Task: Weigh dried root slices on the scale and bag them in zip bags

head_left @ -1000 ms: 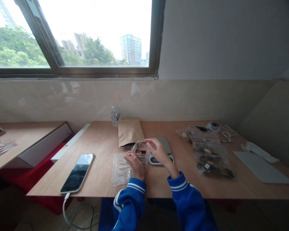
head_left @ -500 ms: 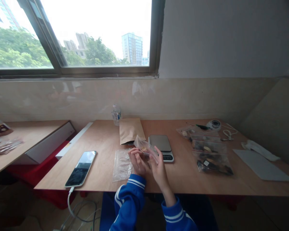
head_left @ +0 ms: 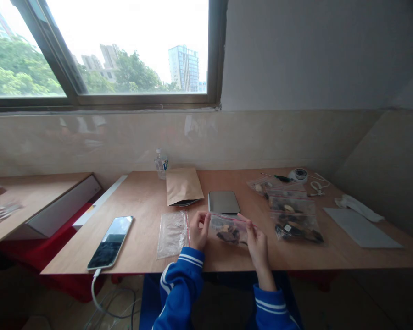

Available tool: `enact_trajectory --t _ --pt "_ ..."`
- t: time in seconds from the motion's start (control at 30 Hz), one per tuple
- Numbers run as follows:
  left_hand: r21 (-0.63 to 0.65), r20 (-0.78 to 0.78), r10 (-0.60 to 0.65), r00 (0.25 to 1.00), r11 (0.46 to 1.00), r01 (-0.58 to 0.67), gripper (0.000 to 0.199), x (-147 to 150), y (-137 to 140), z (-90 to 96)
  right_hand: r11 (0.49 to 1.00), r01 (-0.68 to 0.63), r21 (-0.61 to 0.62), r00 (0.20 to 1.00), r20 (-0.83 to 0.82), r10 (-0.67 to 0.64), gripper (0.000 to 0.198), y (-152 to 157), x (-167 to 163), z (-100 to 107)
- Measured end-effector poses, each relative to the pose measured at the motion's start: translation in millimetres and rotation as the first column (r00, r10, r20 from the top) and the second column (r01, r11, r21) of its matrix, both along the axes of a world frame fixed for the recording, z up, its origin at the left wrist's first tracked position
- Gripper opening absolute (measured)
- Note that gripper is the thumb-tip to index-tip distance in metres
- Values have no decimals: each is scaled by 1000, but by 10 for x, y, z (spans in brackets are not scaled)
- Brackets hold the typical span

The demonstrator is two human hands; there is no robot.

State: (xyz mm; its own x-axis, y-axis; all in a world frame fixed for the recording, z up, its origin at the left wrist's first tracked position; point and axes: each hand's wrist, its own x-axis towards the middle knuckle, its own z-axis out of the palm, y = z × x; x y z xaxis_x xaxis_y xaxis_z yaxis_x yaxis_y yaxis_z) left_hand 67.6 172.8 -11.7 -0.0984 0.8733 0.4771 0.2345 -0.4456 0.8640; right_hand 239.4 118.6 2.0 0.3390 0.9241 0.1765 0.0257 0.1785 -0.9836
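A clear zip bag (head_left: 229, 230) with dark and pale pieces inside is stretched between my hands, its reddish zip strip along the top. My left hand (head_left: 199, 229) pinches its upper left corner, and my right hand (head_left: 257, 242) grips the upper right one. Just behind the bag lies a kitchen scale (head_left: 223, 201), its front part hidden by the bag. Left of my left hand, a stack of clear plastic bags (head_left: 172, 234) lies flat. Beyond those rests a brown paper pouch (head_left: 184, 185) with its mouth towards me.
A phone (head_left: 110, 243) with a charging cable lies at the left. Several filled zip bags (head_left: 296, 220) overlap at the right, near a white camera (head_left: 298, 175) and a white sheet (head_left: 363, 228). A plastic bottle (head_left: 161, 164) stands by the wall.
My hands have moved apart, the right one to the right. The zip bag, bunched and tilted before, now hangs spread out between them. The view has shifted slightly right.
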Motion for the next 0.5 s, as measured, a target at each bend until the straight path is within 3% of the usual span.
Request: enact_trajectory --t 0.13,0.27,0.37,0.5 --pt "-19 -123 -106 987 994 105 24 34 -34 19 998 67 17 982 174 -69 52 -47 -22 106" --pt "-21 -207 -218 954 976 218 23 67 -64 65 995 -74 72 944 326 47 45 -111 -140 342" --pt "-33 -77 -102 992 994 100 24 50 -46 38 998 6 62 950 310 -25 48 -105 -134 365" --pt "-39 39 46 998 998 -44 24 21 2 -14 997 73 -4 986 151 -71 57 -27 -49 150"
